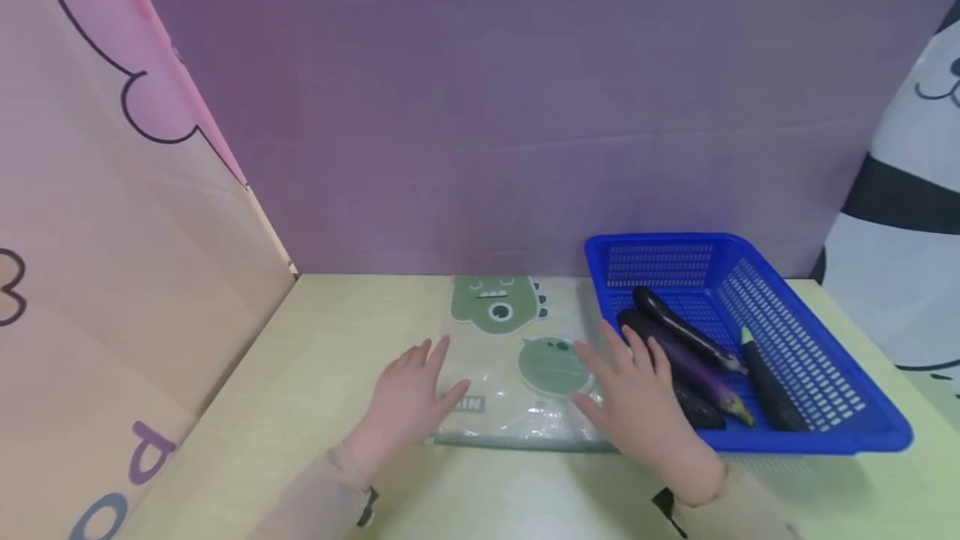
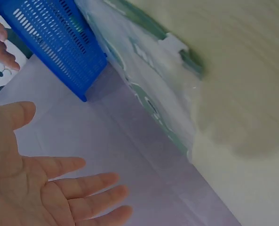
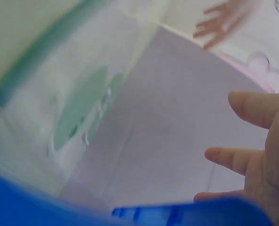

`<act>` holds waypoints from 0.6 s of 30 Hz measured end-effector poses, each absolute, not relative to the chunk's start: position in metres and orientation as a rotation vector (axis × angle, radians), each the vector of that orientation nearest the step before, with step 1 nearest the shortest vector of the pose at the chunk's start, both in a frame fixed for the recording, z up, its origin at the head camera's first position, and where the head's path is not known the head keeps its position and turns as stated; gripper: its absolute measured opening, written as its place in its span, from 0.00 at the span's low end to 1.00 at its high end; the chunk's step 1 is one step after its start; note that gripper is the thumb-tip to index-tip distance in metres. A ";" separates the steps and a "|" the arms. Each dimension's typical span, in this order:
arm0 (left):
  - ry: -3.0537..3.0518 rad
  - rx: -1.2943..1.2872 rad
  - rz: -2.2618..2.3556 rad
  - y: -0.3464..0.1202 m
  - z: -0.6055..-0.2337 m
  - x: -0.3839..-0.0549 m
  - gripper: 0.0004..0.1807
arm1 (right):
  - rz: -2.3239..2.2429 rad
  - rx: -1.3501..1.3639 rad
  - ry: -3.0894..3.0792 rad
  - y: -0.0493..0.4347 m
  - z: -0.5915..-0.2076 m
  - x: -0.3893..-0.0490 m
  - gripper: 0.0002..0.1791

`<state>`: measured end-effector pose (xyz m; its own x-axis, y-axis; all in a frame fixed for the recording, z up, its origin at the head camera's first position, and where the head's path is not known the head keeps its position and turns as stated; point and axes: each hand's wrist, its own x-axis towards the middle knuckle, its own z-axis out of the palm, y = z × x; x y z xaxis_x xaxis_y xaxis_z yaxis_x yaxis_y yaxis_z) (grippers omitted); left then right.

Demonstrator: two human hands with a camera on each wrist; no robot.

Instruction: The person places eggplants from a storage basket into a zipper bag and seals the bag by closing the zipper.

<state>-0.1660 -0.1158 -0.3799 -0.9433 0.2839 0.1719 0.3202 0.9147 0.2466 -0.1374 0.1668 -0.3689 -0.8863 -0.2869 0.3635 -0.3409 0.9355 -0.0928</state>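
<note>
A clear zip bag (image 1: 495,419) printed with green cartoon monsters lies flat on the table, its green zip edge toward me. In the left wrist view a white slider (image 2: 173,44) sits near one end of the bag's zip. My left hand (image 1: 405,394) hovers by the bag's left side, fingers spread and holding nothing. Over the bag's right side is my right hand (image 1: 637,407), also spread and holding nothing, close to the blue basket (image 1: 806,327). Inside the basket lie several dark purple eggplants (image 1: 693,365), partly hidden by that hand.
The pale tabletop (image 1: 337,340) extends left of the bag and in front of it. A purple backdrop (image 1: 487,107) stands behind the table. Cartoon-printed sheets hang on both sides, pink and beige at left (image 1: 112,232), a panda at right (image 1: 900,257).
</note>
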 end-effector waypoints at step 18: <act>-2.968 -0.529 -0.464 -0.115 -0.395 -0.168 0.33 | 0.114 0.790 -2.620 0.137 -0.399 -0.138 0.30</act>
